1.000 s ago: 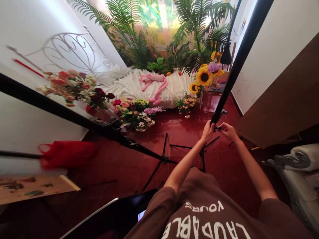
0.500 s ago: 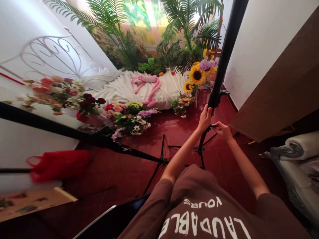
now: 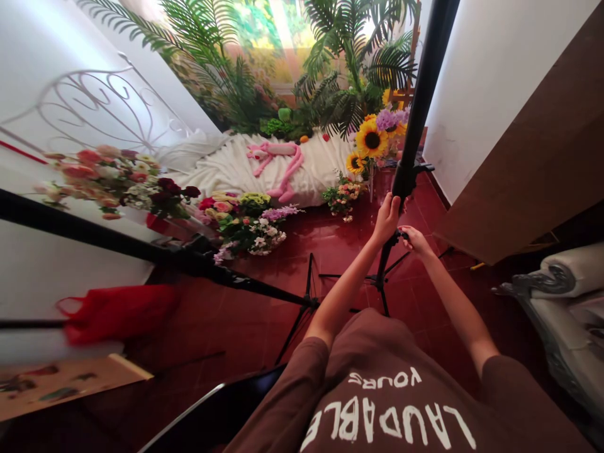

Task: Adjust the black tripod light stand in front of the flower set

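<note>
A black light stand [image 3: 423, 94] rises at a slant before me, its tripod legs [image 3: 380, 281] spread on the floor. My left hand [image 3: 387, 217] is wrapped around its pole, just under a thick black joint [image 3: 404, 181]. Lower down on the right side, my right hand [image 3: 416, 240] has its fingers closed on a small black knob [image 3: 402, 235] that sticks out from the pole. The fingers partly hide the knob. Another black stand [image 3: 141, 242] slants across the left side, with neither hand on it.
Bouquets [image 3: 255, 220] and a pink plush toy [image 3: 283, 154] lie around a white-draped bed [image 3: 212, 170]. Sunflowers [image 3: 372, 139] stand close behind the pole. On the right are a brown panel [image 3: 514, 163] and a white sofa [image 3: 566, 302]. A red bag [image 3: 117, 311] hangs at left.
The pole's upper part has shifted slightly left, and my left hand with it. My right hand has moved a little left and up, its fingers closer around the knob.
</note>
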{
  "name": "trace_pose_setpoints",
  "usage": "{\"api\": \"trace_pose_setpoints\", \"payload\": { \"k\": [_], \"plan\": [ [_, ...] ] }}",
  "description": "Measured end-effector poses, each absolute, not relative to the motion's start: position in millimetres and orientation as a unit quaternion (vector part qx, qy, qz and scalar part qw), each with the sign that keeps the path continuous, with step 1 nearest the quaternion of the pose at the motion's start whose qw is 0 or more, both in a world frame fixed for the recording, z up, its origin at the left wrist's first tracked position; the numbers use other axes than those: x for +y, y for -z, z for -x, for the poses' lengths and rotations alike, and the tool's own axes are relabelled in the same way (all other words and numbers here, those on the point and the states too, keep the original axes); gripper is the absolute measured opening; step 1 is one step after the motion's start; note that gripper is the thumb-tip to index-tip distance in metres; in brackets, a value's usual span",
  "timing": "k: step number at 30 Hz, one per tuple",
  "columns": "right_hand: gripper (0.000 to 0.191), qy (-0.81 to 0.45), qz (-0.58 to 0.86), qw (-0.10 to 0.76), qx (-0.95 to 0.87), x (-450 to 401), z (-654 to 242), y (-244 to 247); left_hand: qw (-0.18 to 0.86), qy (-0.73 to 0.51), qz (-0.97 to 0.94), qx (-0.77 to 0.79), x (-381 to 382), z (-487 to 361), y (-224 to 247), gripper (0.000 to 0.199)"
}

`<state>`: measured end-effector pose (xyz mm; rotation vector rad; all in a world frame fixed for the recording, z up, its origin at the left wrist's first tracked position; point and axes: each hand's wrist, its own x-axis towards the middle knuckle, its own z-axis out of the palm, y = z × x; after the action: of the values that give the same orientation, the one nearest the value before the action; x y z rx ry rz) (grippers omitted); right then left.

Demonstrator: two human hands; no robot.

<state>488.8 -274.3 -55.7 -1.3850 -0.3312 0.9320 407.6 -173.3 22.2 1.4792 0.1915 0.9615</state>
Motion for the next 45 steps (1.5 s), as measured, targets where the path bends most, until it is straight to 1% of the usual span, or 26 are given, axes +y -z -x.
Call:
{"api": "trace_pose_setpoints", "payload": {
  "k": [1, 3, 5, 11, 14, 18, 20, 23, 25, 27, 29, 30, 34, 38, 41, 45],
  "plan": [
    [0.011, -0.454, 0.586, 0.663, -0.107, -273, -490, 54, 0.63, -0.423, -0.646, 0.082, -173, -408, -21, 0.051],
    [0.017, -0.537, 0.523, 0.662, -0.019, -273, -495, 51, 0.627, -0.429, -0.646, 0.077, -174, -407, -19, 0.05],
    [0.021, -0.583, 0.46, 0.667, 0.06, -273, -499, 50, 0.624, -0.432, -0.647, 0.072, -174, -407, -17, 0.049],
    [0.025, -0.603, 0.287, 0.732, 0.139, -274, -497, 54, 0.601, -0.443, -0.662, 0.07, -173, -408, -15, 0.045],
    [0.028, -0.593, 0.253, 0.746, 0.166, -273, -493, 55, 0.586, -0.448, -0.671, 0.08, -173, -409, -8, 0.043],
    [0.029, -0.568, 0.284, 0.756, 0.161, -272, -489, 53, 0.556, -0.41, -0.712, 0.124, -181, -399, 27, 0.038],
    [0.028, -0.551, 0.303, 0.761, 0.162, -272, -487, 52, 0.525, -0.395, -0.74, 0.142, -186, -385, 51, 0.04],
    [0.017, -0.514, 0.337, 0.772, 0.164, -269, -481, 52, 0.495, -0.372, -0.771, 0.147, -191, -354, 78, 0.045],
    [0.011, -0.459, 0.385, 0.784, 0.163, -267, -474, 55, 0.481, -0.359, -0.781, 0.174, -188, -326, 83, 0.037],
    [0.014, -0.372, 0.447, 0.797, 0.164, -265, -464, 63, 0.441, -0.391, -0.771, 0.241, -180, -294, 79, 0.029],
    [0.018, -0.304, 0.493, 0.798, 0.164, -263, -451, 73, 0.375, -0.46, -0.732, 0.334, -167, -259, 70, 0.028],
    [0.019, -0.292, 0.508, 0.793, 0.163, -262, -443, 79, 0.338, -0.495, -0.703, 0.383, -160, -241, 65, 0.028],
    [0.023, -0.348, 0.545, 0.752, 0.129, -254, -409, 100, 0.196, -0.596, -0.558, 0.543, -128, -167, 46, 0.033],
    [0.024, -0.419, 0.561, 0.71, 0.071, -234, -373, 108, 0.117, -0.674, -0.416, 0.598, -94, -103, 40, 0.028],
    [0.02, -0.464, 0.563, 0.683, 0.045, -215, -346, 108, 0.119, -0.68, -0.423, 0.587, -69, -68, 45, 0.031],
    [0.012, -0.54, 0.553, 0.634, 0.024, -192, -309, 103, 0.196, -0.633, -0.528, 0.531, -45, -44, 58, 0.052]
  ]
}}
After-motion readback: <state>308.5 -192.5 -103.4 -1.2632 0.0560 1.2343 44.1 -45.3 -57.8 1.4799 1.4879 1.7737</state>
